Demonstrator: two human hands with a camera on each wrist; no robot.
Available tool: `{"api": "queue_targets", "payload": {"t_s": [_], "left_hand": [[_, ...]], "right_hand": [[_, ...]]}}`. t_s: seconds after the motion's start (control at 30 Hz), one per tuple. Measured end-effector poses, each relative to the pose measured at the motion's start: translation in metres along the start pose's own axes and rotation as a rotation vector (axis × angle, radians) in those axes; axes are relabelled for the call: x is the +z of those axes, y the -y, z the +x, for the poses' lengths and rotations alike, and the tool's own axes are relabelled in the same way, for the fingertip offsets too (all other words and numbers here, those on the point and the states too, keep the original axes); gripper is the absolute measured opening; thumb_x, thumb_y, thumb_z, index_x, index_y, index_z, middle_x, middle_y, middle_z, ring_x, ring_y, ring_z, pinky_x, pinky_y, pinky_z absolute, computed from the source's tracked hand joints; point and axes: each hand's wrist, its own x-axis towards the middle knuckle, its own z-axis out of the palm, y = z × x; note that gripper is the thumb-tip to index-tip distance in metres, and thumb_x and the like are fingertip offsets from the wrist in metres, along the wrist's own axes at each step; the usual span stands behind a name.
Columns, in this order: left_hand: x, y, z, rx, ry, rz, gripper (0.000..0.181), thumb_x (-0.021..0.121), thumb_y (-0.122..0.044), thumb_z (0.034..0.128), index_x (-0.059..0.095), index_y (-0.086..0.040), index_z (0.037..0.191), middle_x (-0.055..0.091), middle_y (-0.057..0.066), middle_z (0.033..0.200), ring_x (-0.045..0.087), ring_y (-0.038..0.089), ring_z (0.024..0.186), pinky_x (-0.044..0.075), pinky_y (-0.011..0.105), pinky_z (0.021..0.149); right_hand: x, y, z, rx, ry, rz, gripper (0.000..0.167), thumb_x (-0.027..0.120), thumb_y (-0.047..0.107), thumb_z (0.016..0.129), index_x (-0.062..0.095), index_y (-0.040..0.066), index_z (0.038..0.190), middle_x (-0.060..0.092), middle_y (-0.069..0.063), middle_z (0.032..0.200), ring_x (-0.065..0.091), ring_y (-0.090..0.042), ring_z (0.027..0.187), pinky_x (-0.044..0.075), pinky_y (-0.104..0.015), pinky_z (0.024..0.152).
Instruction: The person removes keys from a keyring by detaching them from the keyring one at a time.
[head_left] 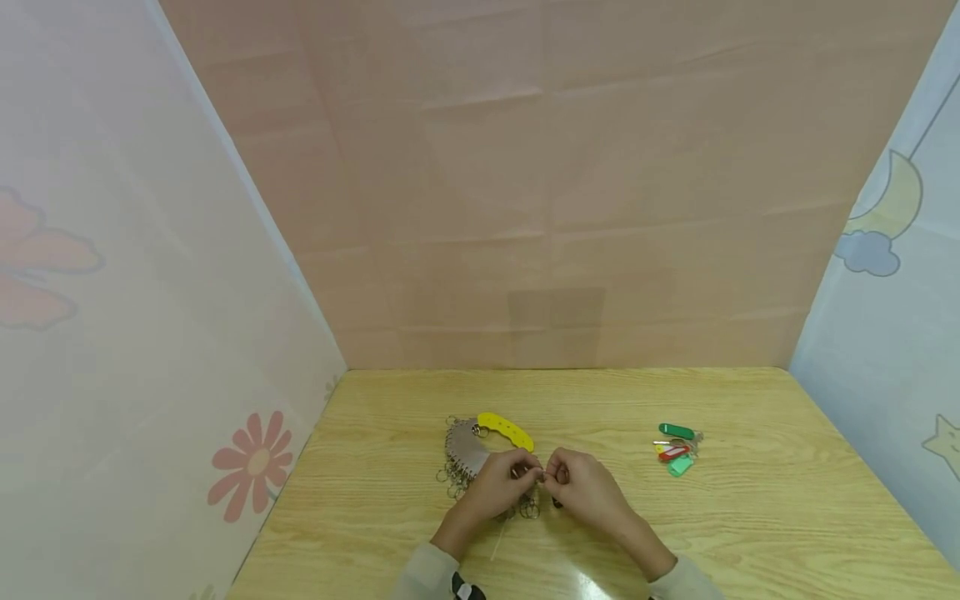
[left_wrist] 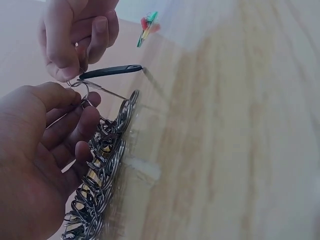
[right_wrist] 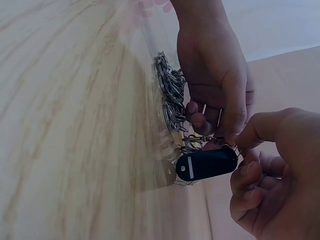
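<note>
A curved grey metal key holder point(head_left: 467, 446) with a yellow handle point(head_left: 506, 429) lies on the table, many rings and clips point(left_wrist: 102, 175) hanging along its edge. Over its near end, my left hand point(head_left: 495, 483) pinches a small metal ring point(left_wrist: 82, 90) between thumb and index finger. Fingertips almost meeting it, my right hand point(head_left: 588, 487) pinches the thin wire loop of a black key tag point(right_wrist: 207, 164). The tag hangs below the fingertips, with a thin metal piece beside it. Fingers partly hide where ring and loop meet, so I cannot tell whether they are joined.
On the right of the wooden table point(head_left: 750, 517) lies a small pile of keys with a green tag point(head_left: 677, 431), a red tag point(head_left: 673, 453) and a light green tag point(head_left: 679, 466). A thin pale strip point(head_left: 498, 540) lies near the left wrist. Cloth walls enclose the table.
</note>
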Motion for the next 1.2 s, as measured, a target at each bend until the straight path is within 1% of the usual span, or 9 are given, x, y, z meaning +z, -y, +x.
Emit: {"api": "queue_targets", "payload": {"t_s": [0.17,0.43,0.57,0.7,0.9,1.1,1.2], "left_hand": [[0.001,0.003,0.001,0.006,-0.006,-0.010,0.012,0.067,-0.022,0.1070,0.076,-0.015,0.109,0.076,-0.004,0.099,0.061,-0.003,0.080,0.055,0.020,0.071],[0.000,0.002,0.002,0.006,-0.005,-0.018,0.013,0.067,-0.023,0.1071,0.077,-0.015,0.108,0.076,-0.002,0.098,0.062,-0.001,0.080,0.055,0.020,0.071],[0.000,0.002,0.001,0.003,-0.006,-0.017,0.012,0.067,-0.023,0.1071,0.077,-0.015,0.108,0.076,-0.002,0.097,0.061,-0.001,0.079,0.054,0.020,0.070],[0.001,0.001,0.001,0.005,-0.008,-0.024,0.011,0.068,-0.021,0.1065,0.076,-0.014,0.107,0.075,-0.002,0.097,0.061,-0.001,0.080,0.054,0.019,0.071],[0.002,0.001,0.002,0.005,-0.003,-0.030,0.008,0.071,-0.021,0.1046,0.075,-0.014,0.106,0.074,-0.002,0.096,0.062,0.000,0.078,0.054,0.020,0.070],[0.002,0.003,0.002,0.024,-0.015,-0.006,0.007,0.069,-0.019,0.1057,0.075,-0.015,0.107,0.074,-0.002,0.097,0.060,-0.002,0.078,0.055,0.020,0.070],[0.002,0.004,0.002,0.043,-0.018,0.005,0.008,0.069,-0.019,0.1057,0.075,-0.014,0.107,0.075,-0.001,0.098,0.060,-0.002,0.078,0.055,0.020,0.069]], "right_hand": [[-0.002,-0.002,0.000,-0.015,0.040,0.045,0.017,0.075,0.006,0.094,0.064,0.017,0.086,0.055,0.008,0.070,0.045,0.000,0.058,0.038,-0.019,0.052],[-0.001,-0.005,0.001,-0.002,0.067,0.058,0.015,0.075,0.009,0.095,0.065,0.016,0.087,0.057,0.008,0.072,0.046,0.000,0.058,0.038,-0.019,0.052],[0.001,-0.007,0.001,0.007,0.069,0.054,0.015,0.074,0.010,0.095,0.064,0.017,0.087,0.056,0.009,0.072,0.043,0.001,0.057,0.035,-0.017,0.051],[0.002,-0.009,0.000,-0.002,0.065,0.056,0.014,0.072,0.008,0.095,0.064,0.017,0.088,0.057,0.009,0.072,0.042,0.001,0.056,0.035,-0.017,0.050],[0.003,-0.012,0.002,-0.001,0.086,0.074,0.012,0.071,0.007,0.095,0.065,0.016,0.091,0.057,0.009,0.073,0.040,0.002,0.054,0.033,-0.017,0.050],[0.005,-0.012,0.003,0.007,0.078,0.107,0.010,0.072,0.014,0.100,0.067,0.016,0.091,0.061,0.009,0.075,0.045,0.001,0.055,0.036,-0.017,0.049],[0.004,-0.012,0.003,0.029,0.086,0.156,0.010,0.071,0.017,0.101,0.067,0.014,0.092,0.064,0.007,0.078,0.046,0.000,0.056,0.037,-0.018,0.049]]}}
